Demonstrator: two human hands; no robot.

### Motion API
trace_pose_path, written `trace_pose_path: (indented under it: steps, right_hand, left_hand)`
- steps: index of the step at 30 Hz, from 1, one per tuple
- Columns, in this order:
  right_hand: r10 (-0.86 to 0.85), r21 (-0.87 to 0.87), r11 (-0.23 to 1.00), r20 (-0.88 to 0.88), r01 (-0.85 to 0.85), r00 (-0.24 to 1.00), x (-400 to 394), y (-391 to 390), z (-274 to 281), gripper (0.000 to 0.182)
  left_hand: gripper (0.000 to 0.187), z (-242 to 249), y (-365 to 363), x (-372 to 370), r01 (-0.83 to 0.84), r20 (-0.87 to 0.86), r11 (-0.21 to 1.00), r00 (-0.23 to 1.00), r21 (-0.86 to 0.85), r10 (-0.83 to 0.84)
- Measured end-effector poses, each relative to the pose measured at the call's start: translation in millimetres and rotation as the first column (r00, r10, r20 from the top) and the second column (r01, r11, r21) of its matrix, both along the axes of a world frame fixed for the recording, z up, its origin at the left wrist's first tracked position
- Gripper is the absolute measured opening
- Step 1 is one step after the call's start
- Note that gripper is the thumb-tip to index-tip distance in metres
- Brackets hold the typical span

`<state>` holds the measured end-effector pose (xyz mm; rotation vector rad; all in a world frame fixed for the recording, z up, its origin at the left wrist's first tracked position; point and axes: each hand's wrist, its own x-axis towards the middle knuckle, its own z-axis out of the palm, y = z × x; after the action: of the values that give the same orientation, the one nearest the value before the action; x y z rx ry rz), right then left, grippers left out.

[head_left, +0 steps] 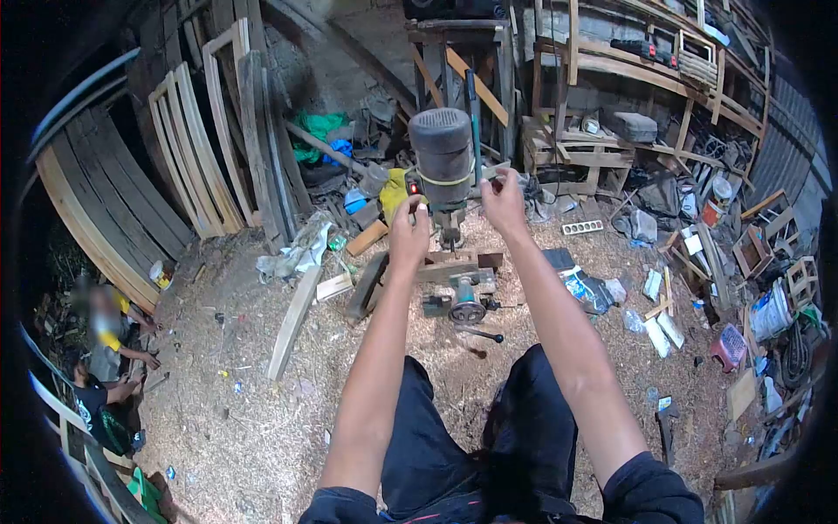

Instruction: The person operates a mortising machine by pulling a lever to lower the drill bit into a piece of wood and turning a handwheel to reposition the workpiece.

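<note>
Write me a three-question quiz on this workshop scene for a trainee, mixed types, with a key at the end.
1. Short answer: Which of the wearer's hands is nearer the small red light beside the motor?

2. True or false: In the picture, the round wheel sits lower than the motor.

3. Multiple choice: What colour is the plastic basket on the ground toward the picture's right edge?
A) Green
B) Pink
C) Yellow

Key:
1. The left hand.
2. True.
3. B.
</note>
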<state>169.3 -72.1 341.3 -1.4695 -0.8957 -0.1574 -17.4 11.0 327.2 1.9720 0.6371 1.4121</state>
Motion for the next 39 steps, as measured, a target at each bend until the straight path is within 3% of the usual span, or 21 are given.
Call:
trace_pose_path:
  steps: [4,7,8,11,16,19,22,26,29,30,33,35,37,38,39]
  right_hand:
    - [0.024,0.085,0.996,-0.040,-0.020,0.999,-4.7,-3.9,49.9,0.039]
    - [0.023,0.048,0.999,-0.074,-0.019,0.997,15.0,7.9,70.7,0.040]
    - [0.006,0.102,0.995,-0.053,-0.001,0.999,30.2,24.6,68.0,0.038]
    - [0.035,0.148,0.988,-0.023,-0.031,0.999,98.4,96.2,71.3,0.032]
    - [0.086,0.154,0.985,-0.090,-0.072,0.992,159.5,175.0,107.4,0.032]
    - [0.075,0.113,0.991,-0.090,-0.065,0.993,179.7,206.6,120.4,0.058]
    - [-0.025,-0.119,0.993,-0.037,0.020,0.999,192.2,231.1,135.3,0.071]
    - [0.182,-0.197,0.956,-0.177,-0.216,0.967,194.2,243.0,159.6,0.079]
    - [0.200,-0.336,0.895,-0.282,-0.292,0.938,192.0,236.2,177.1,0.080]
    - [0.159,-0.321,0.922,-0.196,-0.217,0.968,203.4,245.7,153.6,0.075]
    - [0.192,-0.294,0.905,-0.364,-0.308,0.912,213.3,258.0,152.0,0.077]
    - [0.098,-0.321,0.912,-0.437,-0.257,0.894,237.1,280.0,115.2,0.059]
    - [0.039,-0.308,0.926,-0.500,-0.220,0.865,226.6,274.3,127.8,0.049]
    - [0.018,-0.230,0.955,-0.581,-0.185,0.814,204.9,270.5,162.9,0.039]
    - [0.034,-0.248,0.940,-0.617,-0.235,0.786,206.3,269.2,156.1,0.041]
  left_hand:
    - [0.033,57.7,-0.4,12.2,0.005,-0.030,0.997,1.000,0.075,-0.003]
    - [0.032,79.1,34.7,39.3,-0.102,0.058,0.949,0.994,0.297,0.089]
    - [0.033,83.0,49.1,49.1,-0.071,0.058,0.966,0.997,0.249,0.059]
    - [0.034,103.4,104.1,94.6,-0.087,0.040,0.940,0.996,0.329,0.079]
    - [0.034,126.3,140.4,129.0,0.092,-0.137,0.986,0.988,0.142,-0.072]
    - [0.035,122.6,139.2,126.8,0.061,-0.131,0.984,0.991,0.165,-0.039]
    - [0.041,127.0,131.2,120.2,0.064,-0.234,0.995,0.971,0.079,-0.044]
    - [0.043,143.4,135.8,122.1,0.110,-0.311,0.994,0.945,0.006,-0.103]
    - [0.045,152.0,126.7,112.5,0.131,-0.406,0.990,0.902,-0.060,-0.144]
    - [0.045,155.4,128.4,115.6,0.122,-0.429,0.991,0.893,-0.062,-0.137]
    - [0.048,158.5,137.6,120.9,0.109,-0.472,0.992,0.873,-0.059,-0.124]
    - [0.048,160.3,136.1,120.3,0.101,-0.471,0.992,0.873,-0.078,-0.126]
    - [0.048,163.0,136.2,120.2,0.103,-0.457,0.989,0.878,-0.105,-0.140]
    - [0.048,162.4,136.8,120.6,0.108,-0.447,0.987,0.882,-0.121,-0.151]
    - [0.049,160.5,137.1,120.7,0.112,-0.439,0.983,0.884,-0.142,-0.164]
